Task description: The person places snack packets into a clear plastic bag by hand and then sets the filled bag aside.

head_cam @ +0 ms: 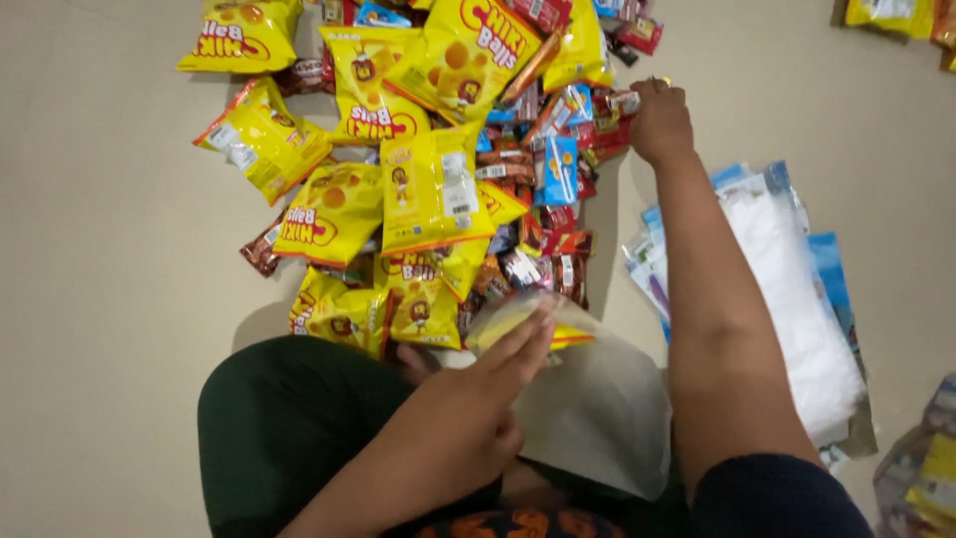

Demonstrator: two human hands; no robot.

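Observation:
A heap of yellow snack bags (428, 189) and small red, brown and blue candy packets (553, 169) lies on the beige floor ahead of me. My right hand (659, 120) reaches far out to the heap's right edge, fingers closed on a small wrapped packet (625, 101). My left hand (488, 399) is close to my lap, holding open a clear plastic bag (588, 399) with a yellow snack bag at its mouth. My dark green trouser leg (289, 428) fills the lower left.
A stack of clear and blue-edged plastic bags (797, 289) lies to the right of my arm. More yellow packs sit at the top right corner (891, 15), and other wrapped goods at the bottom right (921, 468).

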